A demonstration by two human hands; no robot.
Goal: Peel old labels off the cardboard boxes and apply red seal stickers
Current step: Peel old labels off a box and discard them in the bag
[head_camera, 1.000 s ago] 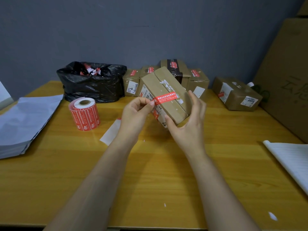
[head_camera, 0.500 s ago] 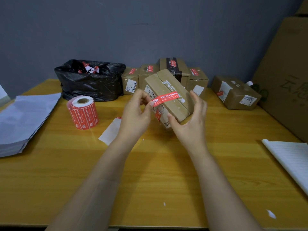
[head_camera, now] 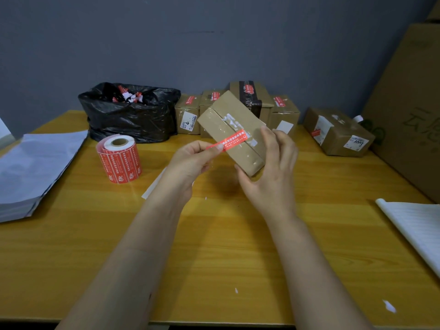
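My right hand holds a brown cardboard box tilted above the table, gripping its near end. A red seal sticker lies across the box's top, its right part stuck down. My left hand pinches the sticker's loose left end, which hangs off the box's left edge. White label residue shows along the box's taped seam. A roll of red seal stickers stands on the table to the left.
A black rubbish bag with peeled scraps sits at the back left. Several small sealed boxes line the wall, another box at right. Grey mailers lie left, white sheets right, a large carton far right.
The box has turned so its top faces me more. The sticker's left end has come off the box's side and is now held out in my left fingers.
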